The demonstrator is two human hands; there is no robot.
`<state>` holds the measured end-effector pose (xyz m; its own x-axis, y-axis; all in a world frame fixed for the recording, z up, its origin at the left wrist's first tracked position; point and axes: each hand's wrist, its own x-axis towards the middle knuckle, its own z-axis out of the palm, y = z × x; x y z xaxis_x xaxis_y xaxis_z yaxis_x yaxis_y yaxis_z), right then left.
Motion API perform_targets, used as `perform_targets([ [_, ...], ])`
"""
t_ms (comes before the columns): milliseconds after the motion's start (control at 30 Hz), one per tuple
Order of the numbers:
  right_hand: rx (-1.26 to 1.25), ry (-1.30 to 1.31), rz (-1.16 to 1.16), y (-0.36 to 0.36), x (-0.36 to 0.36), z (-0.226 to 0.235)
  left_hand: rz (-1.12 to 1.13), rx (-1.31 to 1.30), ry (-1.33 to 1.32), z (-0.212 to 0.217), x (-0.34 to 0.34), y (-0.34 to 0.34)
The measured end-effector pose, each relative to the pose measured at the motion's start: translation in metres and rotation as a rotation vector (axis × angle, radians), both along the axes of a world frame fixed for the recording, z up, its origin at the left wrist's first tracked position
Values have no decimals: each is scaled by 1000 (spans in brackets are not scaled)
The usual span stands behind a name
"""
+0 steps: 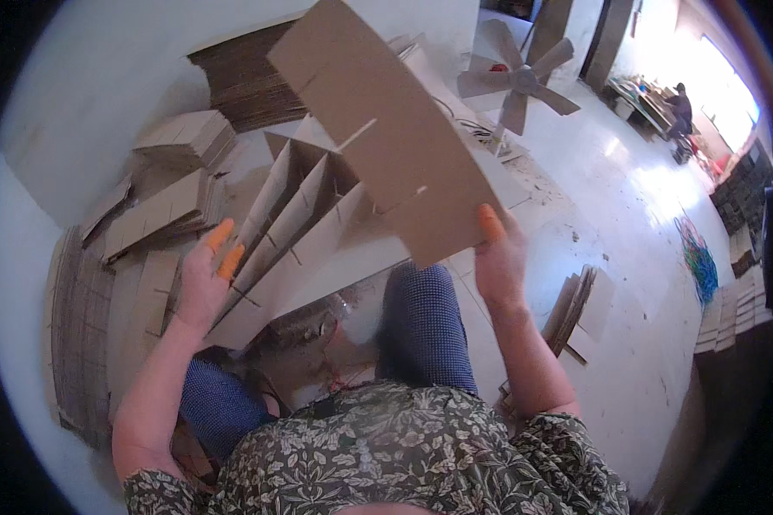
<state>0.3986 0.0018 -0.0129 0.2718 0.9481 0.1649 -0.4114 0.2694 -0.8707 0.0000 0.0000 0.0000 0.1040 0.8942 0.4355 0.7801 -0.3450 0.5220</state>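
My right hand (501, 257) grips the lower right end of a long brown cardboard sheet (395, 142) with slots cut in it. Its orange-covered thumb lies on the sheet's face, and the other fingers are behind. The sheet is raised and slanted over several upright slotted cardboard strips (288, 227), which fan out across a pale surface (352, 270) in front of me. Beside the left ends of those strips is my left hand (204, 279), with two orange-covered fingers apart and nothing visible between them. Its remaining fingers are partly hidden.
Cardboard stacks lie at left: a tall one (82, 318), slotted pieces (167, 215) and a pile (189, 137). A dark-edged stack (249, 77) leans by the wall. A fan (524, 81) stands ahead. More cardboard (580, 313) lies right. A person (680, 112) is far off.
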Motion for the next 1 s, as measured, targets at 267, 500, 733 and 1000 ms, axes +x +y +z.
perform_targets([
  [267,143,-271,-120,10,-10,-5,131,-479,-95,-7,-27,8],
  [500,27,-581,-151,20,-31,12,62,-342,118,-23,-65,1],
  [733,141,-831,-148,36,-49,3,99,-330,-47,-26,-79,-9],
  [1000,209,-945,-132,38,-54,13,100,-384,62,-16,-77,-4],
])
